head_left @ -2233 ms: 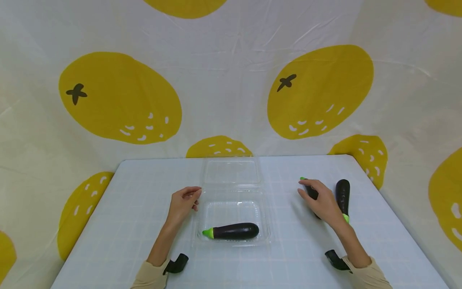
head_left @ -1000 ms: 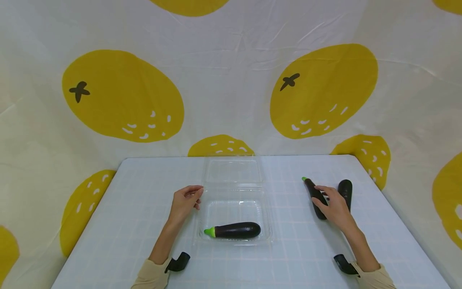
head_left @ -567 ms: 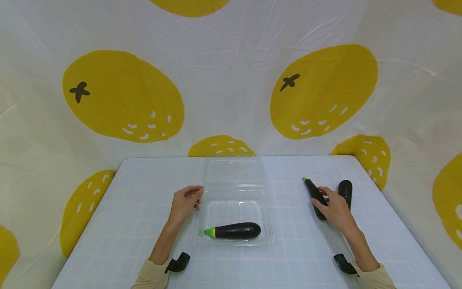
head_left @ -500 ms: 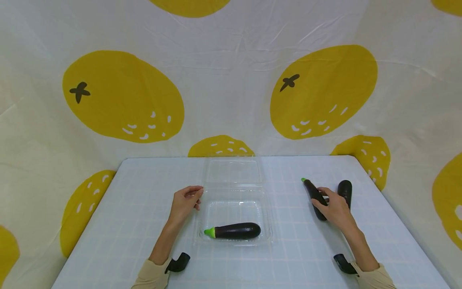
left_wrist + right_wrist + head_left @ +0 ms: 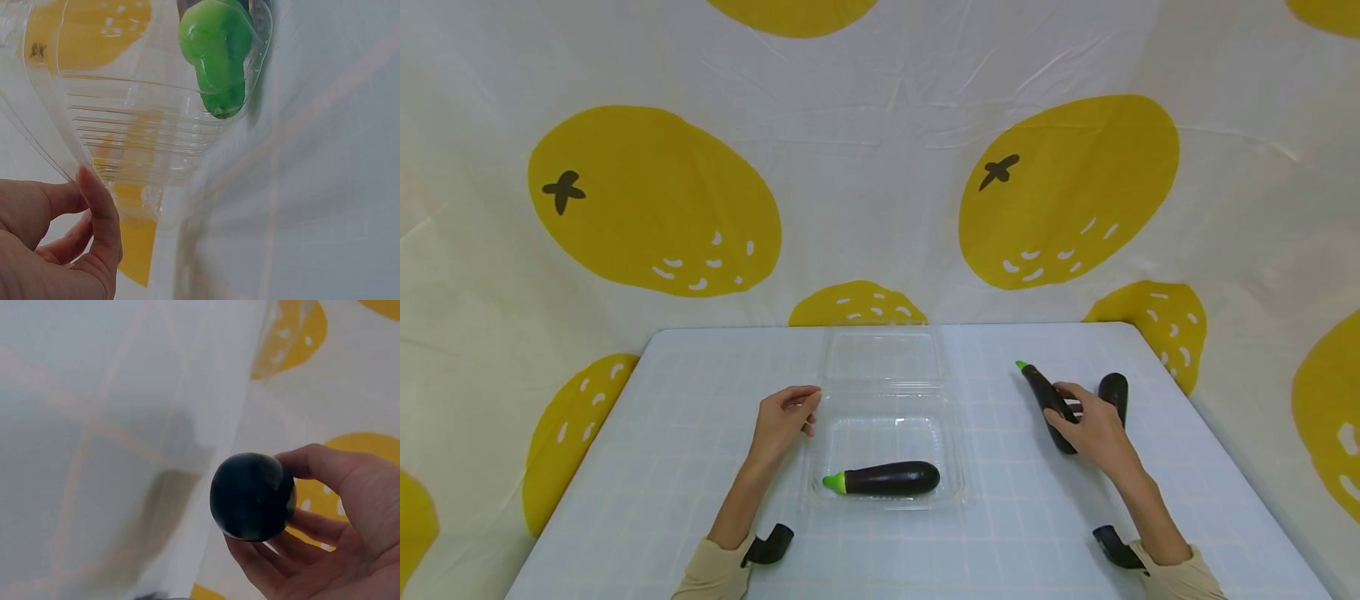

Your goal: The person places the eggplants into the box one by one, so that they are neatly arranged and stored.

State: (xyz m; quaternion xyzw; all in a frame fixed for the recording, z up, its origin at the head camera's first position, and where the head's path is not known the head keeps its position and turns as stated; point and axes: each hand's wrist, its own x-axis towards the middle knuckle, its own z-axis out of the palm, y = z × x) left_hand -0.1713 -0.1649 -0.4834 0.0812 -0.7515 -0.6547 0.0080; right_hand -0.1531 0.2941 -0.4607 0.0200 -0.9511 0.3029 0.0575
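A clear plastic clamshell container (image 5: pixel 880 435) lies with its lid folded back in the middle of the table. One dark eggplant (image 5: pixel 895 479) rests in its base, green stem to the left. My left hand (image 5: pixel 782 421) pinches the container's left rim between thumb and finger, as the left wrist view shows of the same hand (image 5: pixel 69 240). My right hand (image 5: pixel 1099 429) grips another eggplant (image 5: pixel 1041 390) around its thick end, stem pointing away and left. In the right wrist view this eggplant (image 5: pixel 250 497) stands apart from its shadow, so it appears lifted slightly.
A third eggplant (image 5: pixel 1115 392) lies on the table just behind the right hand, partly hidden by it. The white checked table (image 5: pixel 700 375) ends at a curtain (image 5: pixel 865 167) printed with yellow fruit. Each wrist bears a black camera mount (image 5: pixel 772 546).
My right hand drew back from above the eggplant, closed its fingers around it and has just moved it slightly up and left. The left hand stays on the container's rim.
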